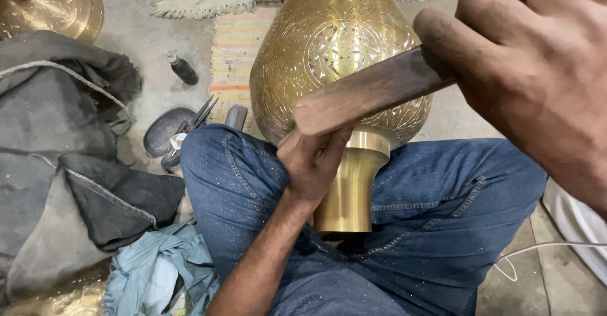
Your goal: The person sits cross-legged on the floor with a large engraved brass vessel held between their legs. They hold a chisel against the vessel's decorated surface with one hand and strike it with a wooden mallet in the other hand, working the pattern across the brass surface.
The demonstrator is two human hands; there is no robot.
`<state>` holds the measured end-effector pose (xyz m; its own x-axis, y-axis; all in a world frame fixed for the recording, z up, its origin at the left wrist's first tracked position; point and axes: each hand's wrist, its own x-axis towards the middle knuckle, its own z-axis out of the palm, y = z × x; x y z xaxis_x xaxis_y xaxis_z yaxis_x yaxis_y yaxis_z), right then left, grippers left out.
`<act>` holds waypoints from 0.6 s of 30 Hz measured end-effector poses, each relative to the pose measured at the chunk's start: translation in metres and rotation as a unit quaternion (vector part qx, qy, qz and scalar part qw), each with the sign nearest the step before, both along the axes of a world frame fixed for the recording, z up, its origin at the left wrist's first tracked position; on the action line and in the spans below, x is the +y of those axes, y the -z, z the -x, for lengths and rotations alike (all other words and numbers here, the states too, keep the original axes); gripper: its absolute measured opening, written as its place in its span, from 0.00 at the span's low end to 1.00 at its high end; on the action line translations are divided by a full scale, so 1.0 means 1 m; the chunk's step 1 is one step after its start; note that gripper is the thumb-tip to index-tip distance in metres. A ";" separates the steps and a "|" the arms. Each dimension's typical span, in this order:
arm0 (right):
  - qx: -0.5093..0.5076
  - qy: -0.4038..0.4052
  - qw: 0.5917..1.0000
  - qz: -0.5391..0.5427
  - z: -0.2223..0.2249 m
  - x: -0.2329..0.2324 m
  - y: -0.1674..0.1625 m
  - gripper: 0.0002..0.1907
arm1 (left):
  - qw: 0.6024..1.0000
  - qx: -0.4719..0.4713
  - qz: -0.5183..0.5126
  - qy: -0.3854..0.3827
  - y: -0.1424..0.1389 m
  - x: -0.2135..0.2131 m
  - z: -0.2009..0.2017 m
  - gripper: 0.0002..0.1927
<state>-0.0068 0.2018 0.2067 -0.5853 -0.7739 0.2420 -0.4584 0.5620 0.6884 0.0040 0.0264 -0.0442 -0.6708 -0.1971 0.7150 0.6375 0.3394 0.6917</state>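
Between the two hands stands a brass vase (pixel 338 44), engraved, resting on the person's jeans (pixel 436 215) with its plain neck pointing down toward the lap. Left hand (pixel 311 161) is curled against the vase's lower curve, fingers pinched together at the metal; what they pinch cannot be told. Right hand (pixel 537 82) is clenched around a wooden mallet (pixel 370 94), whose head lies just above the left hand's fingers. Left of the left hand lie pliers (pixel 190 126), a small black bottle (pixel 183 69) and dark cloths (pixel 63 164).
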 end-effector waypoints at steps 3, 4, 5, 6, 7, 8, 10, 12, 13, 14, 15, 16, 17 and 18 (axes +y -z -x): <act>-0.006 0.019 0.998 -0.055 0.000 -0.002 -0.011 0.10 | 1.000 -0.010 0.006 -0.011 0.004 0.001 0.001 0.10; -0.015 0.010 0.999 -0.051 0.001 -0.002 -0.013 0.09 | 1.000 -0.023 0.003 -0.015 0.004 0.000 0.000 0.11; -0.059 -0.001 0.998 0.006 0.002 -0.001 -0.014 0.09 | 1.000 -0.012 0.001 -0.012 0.002 0.000 0.000 0.11; -0.103 -0.015 0.992 0.064 0.003 0.000 -0.015 0.09 | 1.000 -0.002 0.000 -0.010 0.001 -0.001 -0.001 0.11; -0.186 -0.032 0.966 0.175 0.004 0.001 -0.014 0.12 | 1.000 0.005 -0.002 -0.008 -0.001 -0.002 -0.002 0.11; -0.190 -0.034 0.965 0.176 0.005 0.002 -0.014 0.12 | 1.000 0.012 -0.004 -0.006 -0.003 -0.002 -0.004 0.11; -0.118 -0.027 0.990 0.071 0.008 0.003 -0.011 0.13 | 0.999 0.033 -0.007 -0.001 -0.007 -0.003 -0.004 0.11; -0.059 -0.028 0.998 0.015 0.011 0.004 -0.010 0.11 | 0.998 0.055 -0.022 -0.006 -0.008 -0.002 -0.004 0.10; -0.076 -0.041 0.994 0.067 0.012 0.004 -0.008 0.11 | 0.997 0.066 -0.030 -0.008 -0.008 -0.001 -0.004 0.09; -0.078 -0.045 0.993 0.083 0.013 0.003 -0.007 0.11 | 0.999 0.022 -0.030 -0.006 -0.008 -0.001 -0.003 0.08; -0.079 -0.050 0.991 0.098 0.014 0.003 -0.007 0.11 | 0.999 -0.024 -0.029 -0.004 -0.008 0.000 -0.003 0.07; -0.061 -0.043 0.994 0.077 0.015 0.002 -0.006 0.12 | 0.997 -0.068 -0.029 0.000 -0.008 0.000 -0.003 0.06; -0.052 -0.040 0.996 0.063 0.015 0.002 -0.007 0.11 | 0.998 -0.054 -0.035 0.005 -0.008 0.000 -0.004 0.08; -0.044 -0.037 0.997 0.049 0.015 0.001 -0.006 0.11 | 0.998 -0.039 -0.042 0.009 -0.008 0.000 -0.004 0.10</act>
